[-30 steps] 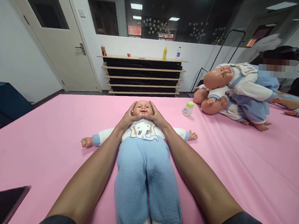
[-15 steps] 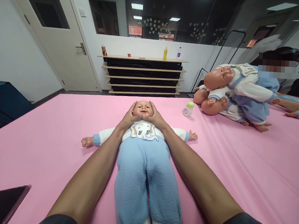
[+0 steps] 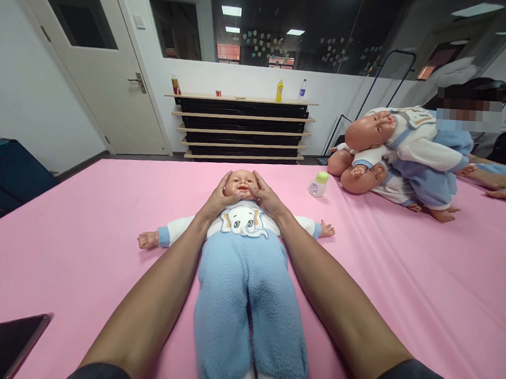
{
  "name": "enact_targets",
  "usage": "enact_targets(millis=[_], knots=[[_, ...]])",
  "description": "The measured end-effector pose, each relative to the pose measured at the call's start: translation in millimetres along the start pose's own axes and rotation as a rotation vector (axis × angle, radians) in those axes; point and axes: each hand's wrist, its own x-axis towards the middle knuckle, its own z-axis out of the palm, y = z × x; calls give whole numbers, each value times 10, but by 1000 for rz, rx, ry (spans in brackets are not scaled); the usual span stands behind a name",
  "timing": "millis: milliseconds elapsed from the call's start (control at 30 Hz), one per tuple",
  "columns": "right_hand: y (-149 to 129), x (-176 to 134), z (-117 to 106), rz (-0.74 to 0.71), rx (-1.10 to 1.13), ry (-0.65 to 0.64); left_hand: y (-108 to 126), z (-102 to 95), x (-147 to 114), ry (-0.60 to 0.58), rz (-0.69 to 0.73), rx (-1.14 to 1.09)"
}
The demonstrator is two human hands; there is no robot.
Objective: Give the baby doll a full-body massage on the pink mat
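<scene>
1 doll face-up on pink sheet, lower to mid-centre | left hand half-open, cupped to its head, thumb by chin | right hand half-open, cupping opposite side, thumb near mouth | 1 green-capped bottle, right of centre | 1 doll pile, upper right, 3 heads visible | 1 shelf unit, upper centre

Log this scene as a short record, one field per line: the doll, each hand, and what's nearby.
Doll: blue-and-white clothed doll on its back on a pink cover, arms spread, legs toward the person
Left hand: left hand cupping one side of its head
Right hand: right hand cupping the other side, thumb by the mouth
Right: green-capped bottle upright, beside piled dolls
Near left corner: phone, screen dark
</scene>
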Motion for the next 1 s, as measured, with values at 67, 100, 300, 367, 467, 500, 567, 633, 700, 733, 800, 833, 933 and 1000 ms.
enact_targets(millis=[67, 100, 300, 367, 467, 500, 567, 633, 700, 733, 800, 833, 933, 1000], knots=[[2, -2, 11, -7, -32, 19, -10, -15, 15, 5, 3, 20], [0, -7, 20, -14, -58, 32, -16, -24, 23, 10, 8, 30], [-23, -51, 84, -67, -268, 93, -51, -70, 57, 39, 48, 91], [-15, -51, 89, -87, -316, 83, -57, -78, 64, 40, 63, 99], [-4, -46, 84, -102, -352, 77, -60, -86, 71, 45, 79, 101], [-6, -47, 82, -102, -357, 79, -60, -88, 73, 46, 80, 104], [-17, -52, 80, -91, -351, 88, -60, -91, 73, 41, 74, 109], [-28, -55, 77, -69, -310, 91, -58, -88, 69, 33, 64, 96], [-26, -48, 65, -46, -243, 79, -54, -78, 61, 23, 48, 72], [-19, -41, 56, -38, -211, 70, -50, -70, 55, 19, 39, 62], [1, -22, 33, -30, -173, 58, -40, -48, 40, 12, 23, 52], [10, -13, 22, -31, -169, 58, -34, -37, 32, 10, 20, 50], [18, -1, 5, -41, -197, 74, -17, -8, 11, 15, 23, 54], [6, -9, 12, -56, -240, 98, -11, 0, 4, 21, 20, 64]])
